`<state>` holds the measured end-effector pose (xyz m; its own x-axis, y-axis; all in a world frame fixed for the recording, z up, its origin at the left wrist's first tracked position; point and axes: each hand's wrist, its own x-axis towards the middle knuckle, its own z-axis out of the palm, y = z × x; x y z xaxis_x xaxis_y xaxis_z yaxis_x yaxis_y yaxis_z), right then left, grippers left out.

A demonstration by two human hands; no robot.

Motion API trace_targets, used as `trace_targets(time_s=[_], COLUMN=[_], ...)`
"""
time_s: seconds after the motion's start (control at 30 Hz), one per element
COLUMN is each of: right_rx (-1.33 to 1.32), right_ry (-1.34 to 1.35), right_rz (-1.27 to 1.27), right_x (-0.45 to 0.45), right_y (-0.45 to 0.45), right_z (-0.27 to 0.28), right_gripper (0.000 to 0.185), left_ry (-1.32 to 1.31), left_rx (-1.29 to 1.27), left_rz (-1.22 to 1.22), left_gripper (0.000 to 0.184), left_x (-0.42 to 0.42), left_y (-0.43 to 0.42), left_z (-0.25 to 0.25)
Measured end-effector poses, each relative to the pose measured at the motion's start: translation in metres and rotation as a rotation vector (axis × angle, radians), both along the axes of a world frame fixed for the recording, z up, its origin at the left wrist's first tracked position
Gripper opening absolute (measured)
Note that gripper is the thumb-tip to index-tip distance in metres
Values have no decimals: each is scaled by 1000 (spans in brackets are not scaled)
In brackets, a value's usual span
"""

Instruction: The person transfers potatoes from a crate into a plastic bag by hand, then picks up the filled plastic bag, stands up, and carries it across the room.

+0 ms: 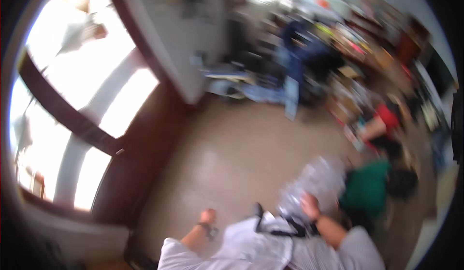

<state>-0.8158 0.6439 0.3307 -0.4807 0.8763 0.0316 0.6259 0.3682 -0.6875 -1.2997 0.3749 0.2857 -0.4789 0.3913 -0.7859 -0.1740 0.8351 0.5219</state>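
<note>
The whole view is smeared by motion. My right hand is at the lower right, closed at the edge of a large clear plastic bag, which spreads out beyond it and looks crumpled. My left hand hangs low over the floor, away from the bag. Its fingers are too blurred to read, and no object shows in it. A dark band is on each wrist. Black straps cross the front of my white shirt between the hands.
A brown door with bright glass panes is on the left. A person in green is low beside the bag; another in red is beyond, near cardboard boxes. Cluttered furniture and a person in dark blue are at the back.
</note>
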Motion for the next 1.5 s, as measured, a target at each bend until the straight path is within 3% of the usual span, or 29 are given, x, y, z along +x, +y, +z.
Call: trace_targets(time_s=[0.03,0.07,0.1,0.13,0.3,0.37,0.43,0.47,0.6,0.63,0.7,0.73,0.83,0.9,1.0,1.07,1.1,1.13,1.23,1.27,1.3,1.33,1.37,1.4,1.43,1.5], right_rx=[70,-147,-40,-131,-253,-164,-558,-729,-838,-872,-924,-933,-907,-853,-657,-625,-607,-600,-521,-457,-219,-231,-290,-714,-456,-693], right_ry=[-24,-227,-199,-201,-153,-81,137,196,379,469,560,574,621,654,717,575,509,426,137,-100,-83,-14,-272,229,-2,-93], right_rz=[-56,-100,-90,-94,-185,-231,-399,-576,-851,-874,-903,-931,-1091,-1196,-1332,-1613,-1752,-1751,-1369,-1289,-1093,-919,-707,-982,-934,-993], right_x=[-28,-41,-48,-53,-62,-46,-21,-10,53,76,127,148,205,240,303,287,276,275,250,226,213,199,180,161,142,114], right_y=[-11,2,10,18,92,127,167,191,283,302,321,335,373,393,410,423,430,425,396,383,363,340,317,289,258,196], right_z=[52,60,55,70,47,22,4,-5,-24,-38,-83,-95,-120,-145,-255,-173,-126,-123,-140,-91,-90,-130,-86,-71,-68,-38], right_gripper=[17,17,12,13,18,18,17,18,15,14,13,14,19,23,30,27,27,28,35,34,29,21,20,20,24,29], left_ry=[-42,-46,-31,-91,-170,-222,-339,-157,-83,-69,-148,-259,-2,-4,-105,-152,-72,11,33,127,139,125,98,69,54,35], left_rx=[88,84,107,77,4,-48,-60,-81,101,142,-170,-106,-146,-183,-191,-126,-155,-176,-189,-214,-165,-119,-95,-95,-100,-107], left_rz=[57,52,74,50,58,89,157,7,-271,-335,41,75,-30,-143,-153,-189,-263,-337,-420,-828,-1002,-1125,-1204,-1268,-1348,-1547], left_gripper=[21,22,23,25,23,21,21,20,15,14,12,10,15,19,24,34,26,21,22,29,30,31,32,33,34,36], left_x=[-1,2,3,7,22,26,27,39,35,33,59,62,102,106,91,80,83,83,87,82,83,82,83,89,97,115], left_y=[18,29,50,69,107,121,140,154,199,215,269,293,368,408,453,478,491,502,537,557,578,601,624,647,672,720], left_z=[13,22,28,31,25,18,18,26,0,-5,33,39,73,90,94,83,85,86,89,90,79,60,42,27,15,-9])
